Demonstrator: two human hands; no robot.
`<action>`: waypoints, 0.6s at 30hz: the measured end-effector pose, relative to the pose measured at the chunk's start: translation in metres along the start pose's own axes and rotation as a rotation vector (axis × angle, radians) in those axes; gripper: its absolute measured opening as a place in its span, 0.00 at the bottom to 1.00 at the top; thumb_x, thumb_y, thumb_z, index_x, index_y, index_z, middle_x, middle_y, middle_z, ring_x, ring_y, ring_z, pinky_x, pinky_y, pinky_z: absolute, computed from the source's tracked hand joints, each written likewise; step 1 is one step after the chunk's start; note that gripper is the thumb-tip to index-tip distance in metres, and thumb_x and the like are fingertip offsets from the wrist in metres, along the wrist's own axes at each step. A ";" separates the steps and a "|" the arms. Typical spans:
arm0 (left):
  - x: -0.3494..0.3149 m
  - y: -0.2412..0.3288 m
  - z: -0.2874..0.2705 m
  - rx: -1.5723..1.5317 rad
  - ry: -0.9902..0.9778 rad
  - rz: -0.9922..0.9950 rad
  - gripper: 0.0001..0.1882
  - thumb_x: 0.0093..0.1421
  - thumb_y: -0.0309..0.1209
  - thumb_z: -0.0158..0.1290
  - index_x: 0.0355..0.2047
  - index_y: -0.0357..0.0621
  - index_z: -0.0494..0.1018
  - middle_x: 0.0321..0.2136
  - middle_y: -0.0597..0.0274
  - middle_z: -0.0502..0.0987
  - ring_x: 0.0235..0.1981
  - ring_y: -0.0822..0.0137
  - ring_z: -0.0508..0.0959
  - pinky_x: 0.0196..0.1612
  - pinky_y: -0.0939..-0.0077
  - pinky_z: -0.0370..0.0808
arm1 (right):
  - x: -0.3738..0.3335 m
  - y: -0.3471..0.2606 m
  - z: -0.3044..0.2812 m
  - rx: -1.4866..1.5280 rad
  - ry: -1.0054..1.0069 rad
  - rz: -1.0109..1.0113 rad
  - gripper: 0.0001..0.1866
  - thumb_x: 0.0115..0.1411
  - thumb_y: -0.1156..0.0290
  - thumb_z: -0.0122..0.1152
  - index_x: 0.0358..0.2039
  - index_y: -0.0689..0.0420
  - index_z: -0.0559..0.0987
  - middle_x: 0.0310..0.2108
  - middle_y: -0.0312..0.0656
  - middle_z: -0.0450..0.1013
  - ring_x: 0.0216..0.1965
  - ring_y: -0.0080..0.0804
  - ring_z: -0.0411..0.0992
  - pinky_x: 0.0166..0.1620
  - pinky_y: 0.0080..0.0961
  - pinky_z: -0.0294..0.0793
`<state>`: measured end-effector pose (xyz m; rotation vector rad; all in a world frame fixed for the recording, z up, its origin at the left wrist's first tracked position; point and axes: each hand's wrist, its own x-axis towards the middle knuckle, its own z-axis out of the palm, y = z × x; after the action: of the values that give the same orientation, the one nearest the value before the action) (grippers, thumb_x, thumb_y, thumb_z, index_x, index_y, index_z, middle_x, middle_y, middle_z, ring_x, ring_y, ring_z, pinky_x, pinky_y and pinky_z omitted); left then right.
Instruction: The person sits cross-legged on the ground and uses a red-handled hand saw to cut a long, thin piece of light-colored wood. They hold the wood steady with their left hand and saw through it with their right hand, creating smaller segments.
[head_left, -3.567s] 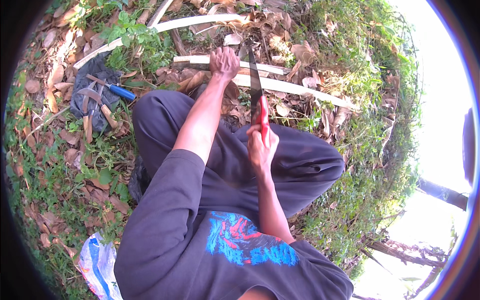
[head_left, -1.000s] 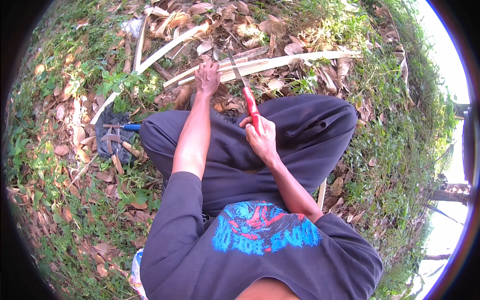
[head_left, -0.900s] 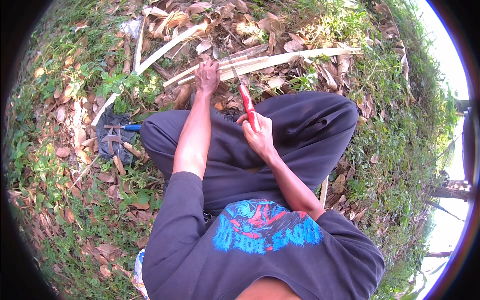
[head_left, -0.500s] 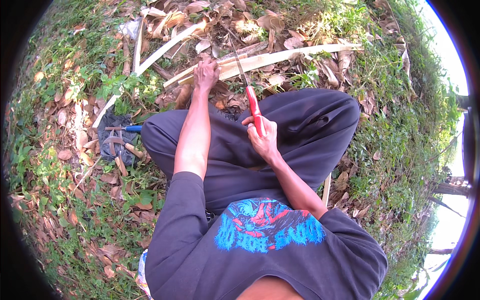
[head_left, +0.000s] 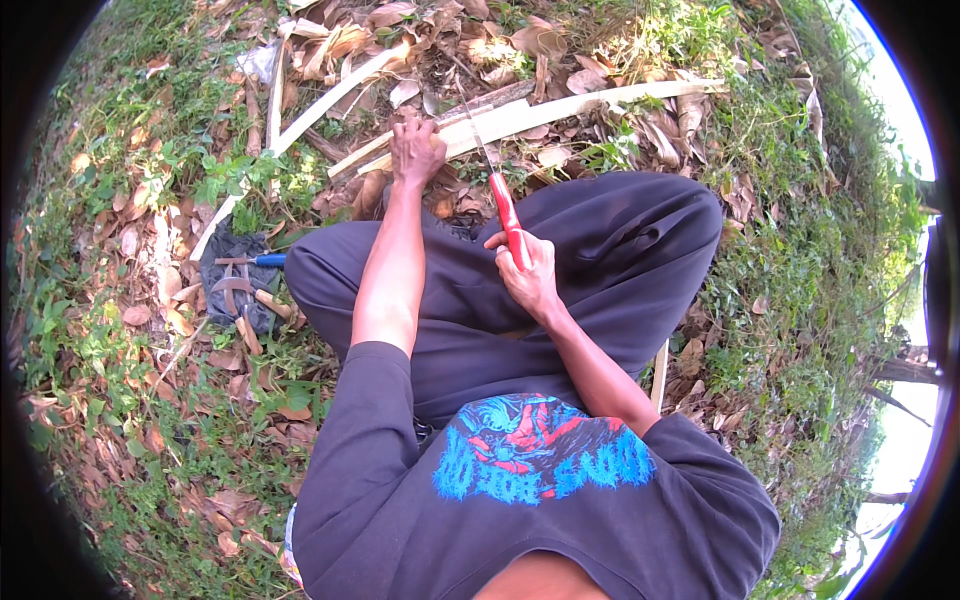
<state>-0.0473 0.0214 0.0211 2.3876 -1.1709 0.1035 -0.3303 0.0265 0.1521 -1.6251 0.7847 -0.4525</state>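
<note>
Black trousers (head_left: pixel 610 240) are filling the middle of my view; beyond them, pale wooden strips (head_left: pixel 570 107) are lying on the far side, running left to right. I'm seeing a red-handled saw (head_left: pixel 500 192) crossing them, its blade pointing far and slightly left. The right hand (head_left: pixel 528 272) is grasping its handle. The left hand (head_left: pixel 416 152) is resting on the strips, fingers curled; I can't tell whether it's gripping. Sawing well, I'm judging, is calling for firm left pressure, fingers clear of the teeth and straight strokes.
</note>
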 end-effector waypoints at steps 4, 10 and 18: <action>-0.001 -0.001 -0.006 -0.040 0.008 0.049 0.19 0.47 0.36 0.65 0.41 0.49 0.78 0.41 0.57 0.77 0.46 0.51 0.72 0.48 0.55 0.73 | -0.001 0.000 0.002 -0.028 -0.037 0.000 0.06 0.54 0.78 0.55 0.30 0.63 0.80 0.12 0.38 0.66 0.15 0.21 0.66 0.24 0.25 0.67; -0.007 0.003 -0.004 0.105 -0.016 0.041 0.24 0.48 0.42 0.68 0.45 0.48 0.78 0.45 0.58 0.77 0.48 0.53 0.73 0.49 0.50 0.72 | -0.001 0.003 0.000 -0.034 -0.043 0.002 0.07 0.54 0.78 0.55 0.30 0.63 0.81 0.13 0.38 0.66 0.16 0.20 0.65 0.25 0.24 0.67; -0.004 0.010 -0.022 0.112 -0.128 -0.261 0.22 0.54 0.38 0.56 0.46 0.38 0.75 0.46 0.45 0.74 0.50 0.47 0.73 0.52 0.47 0.70 | 0.002 0.012 -0.011 0.021 0.027 -0.008 0.08 0.56 0.78 0.52 0.31 0.63 0.81 0.14 0.31 0.66 0.15 0.15 0.63 0.22 0.19 0.63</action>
<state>-0.0543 0.0285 0.0433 2.6566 -0.9183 -0.0725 -0.3391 0.0162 0.1429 -1.6060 0.7912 -0.4883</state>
